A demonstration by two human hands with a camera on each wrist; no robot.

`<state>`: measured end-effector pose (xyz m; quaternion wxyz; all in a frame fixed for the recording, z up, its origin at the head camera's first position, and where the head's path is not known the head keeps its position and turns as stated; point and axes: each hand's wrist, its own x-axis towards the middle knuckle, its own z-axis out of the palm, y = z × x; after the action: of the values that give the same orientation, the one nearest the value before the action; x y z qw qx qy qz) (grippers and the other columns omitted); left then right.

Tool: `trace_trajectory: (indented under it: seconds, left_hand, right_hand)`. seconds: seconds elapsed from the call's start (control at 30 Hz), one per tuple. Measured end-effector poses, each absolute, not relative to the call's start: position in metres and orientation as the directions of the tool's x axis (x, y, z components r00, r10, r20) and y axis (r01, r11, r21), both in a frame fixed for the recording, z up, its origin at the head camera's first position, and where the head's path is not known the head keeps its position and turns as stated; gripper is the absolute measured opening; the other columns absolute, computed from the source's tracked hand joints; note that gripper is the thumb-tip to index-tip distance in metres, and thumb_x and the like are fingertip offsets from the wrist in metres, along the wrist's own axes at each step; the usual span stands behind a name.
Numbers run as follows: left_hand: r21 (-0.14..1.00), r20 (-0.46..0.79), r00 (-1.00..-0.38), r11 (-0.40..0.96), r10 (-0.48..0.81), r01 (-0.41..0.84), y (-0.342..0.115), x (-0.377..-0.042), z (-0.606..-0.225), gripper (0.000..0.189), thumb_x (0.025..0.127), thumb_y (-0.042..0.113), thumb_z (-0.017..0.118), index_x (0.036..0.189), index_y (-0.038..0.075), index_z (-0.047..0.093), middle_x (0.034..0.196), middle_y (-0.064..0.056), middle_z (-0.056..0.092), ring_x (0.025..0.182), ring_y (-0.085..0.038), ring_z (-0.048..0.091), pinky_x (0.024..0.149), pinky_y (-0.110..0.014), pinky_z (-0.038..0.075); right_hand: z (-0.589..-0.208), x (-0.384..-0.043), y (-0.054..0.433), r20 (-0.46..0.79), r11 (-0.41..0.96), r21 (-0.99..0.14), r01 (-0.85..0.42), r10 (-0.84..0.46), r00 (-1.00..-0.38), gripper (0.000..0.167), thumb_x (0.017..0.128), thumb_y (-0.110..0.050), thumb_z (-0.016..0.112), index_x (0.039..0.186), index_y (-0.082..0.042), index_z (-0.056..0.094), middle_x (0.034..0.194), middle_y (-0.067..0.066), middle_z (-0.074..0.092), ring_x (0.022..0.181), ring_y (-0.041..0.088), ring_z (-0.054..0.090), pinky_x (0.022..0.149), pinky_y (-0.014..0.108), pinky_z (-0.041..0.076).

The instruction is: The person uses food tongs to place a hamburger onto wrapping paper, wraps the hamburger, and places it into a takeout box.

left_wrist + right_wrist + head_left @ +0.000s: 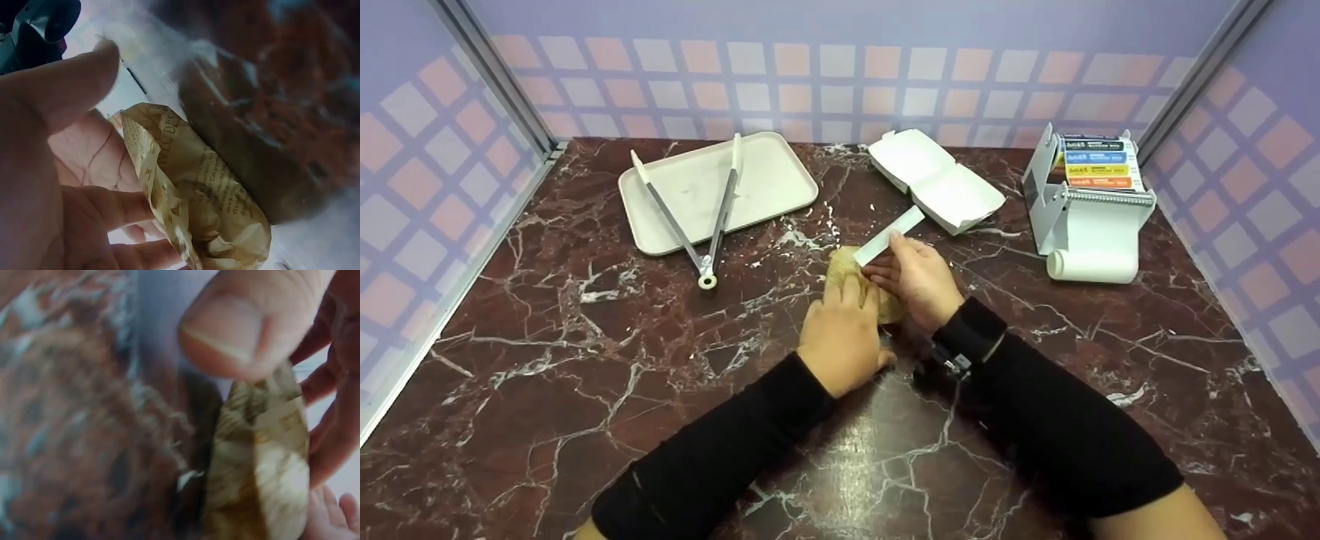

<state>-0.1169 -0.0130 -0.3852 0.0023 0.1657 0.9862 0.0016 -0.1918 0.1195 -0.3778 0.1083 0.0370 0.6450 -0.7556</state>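
Tan paper packet (208, 185) at both hands (840, 337)

Head camera faces forward and down; both wrist close-ups share the paper wrapper (211, 183).

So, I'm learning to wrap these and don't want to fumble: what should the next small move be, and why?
Probably lower the pale strip onto the brown paper package and press it flat: the right hand pinches the strip by the package's far end, and the left hand lies on the paper, seemingly steadying it.
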Motion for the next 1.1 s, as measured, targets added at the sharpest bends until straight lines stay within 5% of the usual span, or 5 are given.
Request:
trace_trajectory:
  seconds: [0.2,0.33,0.57,0.9,1.1]
  left_hand:
    - [-0.003,0.008,-0.926,0.926,0.378,0.378,-0.009,-0.118,-0.386,0.11,0.082,0.076,0.071,0.161,0.005,0.041,0.166,-0.025,0.037,0.147,-0.043,0.043,0.1,-0.051,0.058]
    - [0.012,-0.012,-0.914,0.914,0.406,0.406,-0.003,-0.12,-0.387,0.106,0.085,0.076,0.068,0.161,0.008,0.04,0.167,-0.023,0.035,0.146,-0.042,0.042,0.102,-0.052,0.056]
    - [0.059,-0.042,-0.91,0.91,0.412,0.41,-0.001,-0.119,-0.386,0.104,0.085,0.072,0.071,0.161,0.008,0.04,0.17,-0.026,0.026,0.149,-0.043,0.034,0.108,-0.053,0.05]
    - [0.099,-0.125,-0.89,0.898,0.438,0.428,-0.009,-0.117,-0.385,0.101,0.086,0.07,0.072,0.156,0.002,0.048,0.172,-0.021,0.029,0.156,-0.043,0.025,0.118,-0.055,0.041]
    - [0.091,-0.155,-0.884,0.898,0.44,0.431,-0.013,-0.116,-0.386,0.091,0.087,0.071,0.069,0.147,0.003,0.058,0.167,-0.018,0.039,0.15,-0.041,0.028,0.115,-0.052,0.041]
  right_hand:
    - [-0.37,-0.194,0.119,0.229,0.312,-0.918,-0.244,-0.085,-0.97,0.019,0.106,-0.017,0.062,0.1,0.0,0.07,0.087,0.009,0.074,0.075,0.017,0.07,0.072,0.03,0.062]
    - [-0.371,-0.197,0.118,0.559,0.683,-0.426,-0.594,-0.318,-0.766,0.014,0.1,-0.015,0.068,0.092,-0.004,0.072,0.089,0.011,0.075,0.082,0.026,0.069,0.078,0.039,0.06]
    - [-0.386,-0.208,0.119,0.704,0.65,0.125,-0.75,-0.59,-0.395,0.012,0.094,-0.007,0.071,0.083,-0.003,0.067,0.081,0.009,0.071,0.077,0.03,0.066,0.073,0.043,0.058]
    - [-0.389,-0.209,0.103,0.604,0.643,0.169,-0.747,-0.667,-0.436,0.021,0.092,-0.005,0.065,0.072,-0.006,0.061,0.073,0.008,0.069,0.07,0.029,0.062,0.067,0.042,0.056]
    - [-0.388,-0.207,0.096,0.472,0.677,0.057,-0.733,-0.666,-0.578,0.023,0.096,-0.009,0.065,0.074,-0.006,0.061,0.074,0.009,0.067,0.072,0.03,0.063,0.07,0.044,0.057]
